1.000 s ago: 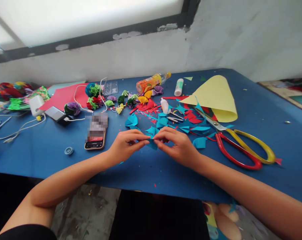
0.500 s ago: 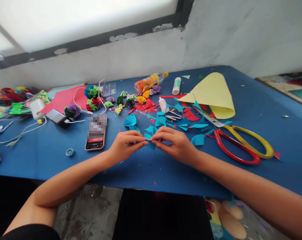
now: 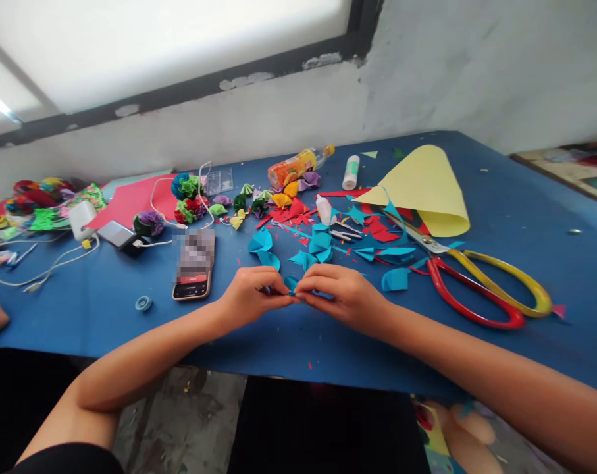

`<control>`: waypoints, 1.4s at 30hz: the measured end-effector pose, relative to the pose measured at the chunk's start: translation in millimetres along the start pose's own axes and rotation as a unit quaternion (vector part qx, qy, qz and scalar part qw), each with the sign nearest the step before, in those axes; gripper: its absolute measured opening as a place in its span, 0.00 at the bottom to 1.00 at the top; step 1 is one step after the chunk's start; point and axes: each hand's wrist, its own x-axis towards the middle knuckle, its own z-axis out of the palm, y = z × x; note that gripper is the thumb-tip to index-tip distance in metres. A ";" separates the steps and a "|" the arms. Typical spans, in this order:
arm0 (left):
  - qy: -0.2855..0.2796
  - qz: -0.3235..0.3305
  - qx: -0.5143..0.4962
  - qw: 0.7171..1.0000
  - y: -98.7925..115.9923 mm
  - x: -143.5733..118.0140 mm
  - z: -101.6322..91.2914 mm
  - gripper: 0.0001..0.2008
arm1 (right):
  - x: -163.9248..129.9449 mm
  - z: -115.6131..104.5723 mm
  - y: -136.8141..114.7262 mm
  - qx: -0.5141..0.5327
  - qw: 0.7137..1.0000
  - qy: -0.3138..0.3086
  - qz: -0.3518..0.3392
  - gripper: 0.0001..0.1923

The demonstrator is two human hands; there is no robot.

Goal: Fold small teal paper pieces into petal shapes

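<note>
Between my fingertips is a small piece of blue paper [image 3: 291,284], mostly covered by the fingers. My left hand [image 3: 255,291] pinches it from one side, and my right hand [image 3: 341,295] pinches it from the other, the two sets of fingertips almost meeting. Just beyond them on the blue table [image 3: 259,349] lie folded blue paper pieces [image 3: 320,242], with another curled pair [image 3: 263,247] to the left. A separate blue paper piece [image 3: 395,279] rests to the right of my right hand.
Large scissors [image 3: 495,289] with red and yellow handles lie at right, beside a rolled yellow sheet [image 3: 421,191]. A phone [image 3: 194,266] and a small round cap [image 3: 143,303] sit at left. Behind are a bottle [image 3: 298,164], a glue stick [image 3: 351,172] and red paper scraps [image 3: 293,212].
The fingertips have closed further over the blue paper, so less of it shows. Both hands sit slightly lower in view, and the whole view has shifted a little.
</note>
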 end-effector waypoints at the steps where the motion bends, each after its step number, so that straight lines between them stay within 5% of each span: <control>1: -0.010 0.004 0.006 1.000 -0.6 -0.2 -0.2 0.15 | -0.2 0.4 0.0 -0.001 1.000 -0.010 -0.002 0.07; 11: -0.078 0.055 0.079 0.992 -4.2 -6.4 5.1 0.17 | -3.8 10.0 -3.4 0.038 0.997 -0.072 -0.011 0.11; 16: -0.041 0.026 0.070 0.996 -1.8 -1.7 0.6 0.19 | -0.9 8.5 -4.2 0.079 0.995 -0.033 0.043 0.09; 20: 0.021 -0.132 -0.085 0.987 3.2 7.2 -7.9 0.19 | 1.1 2.9 -2.5 0.086 0.992 0.041 0.083 0.06; 23: -0.041 -0.267 -0.228 0.935 2.0 13.1 -11.7 0.17 | 1.2 -0.4 -0.7 0.097 0.988 0.055 0.104 0.06; 26: -0.079 -0.318 -0.294 0.898 -3.0 15.1 -11.5 0.16 | 2.4 -2.1 0.0 0.112 0.984 0.032 0.132 0.07; 35: -0.189 -0.328 -0.305 0.874 -4.1 6.6 -1.1 0.17 | 2.7 4.9 3.4 0.256 0.921 -0.067 0.286 0.13; 42: -0.183 -0.283 -0.227 0.914 -2.0 2.1 0.6 0.22 | -0.6 4.7 2.3 0.113 0.940 -0.083 0.312 0.08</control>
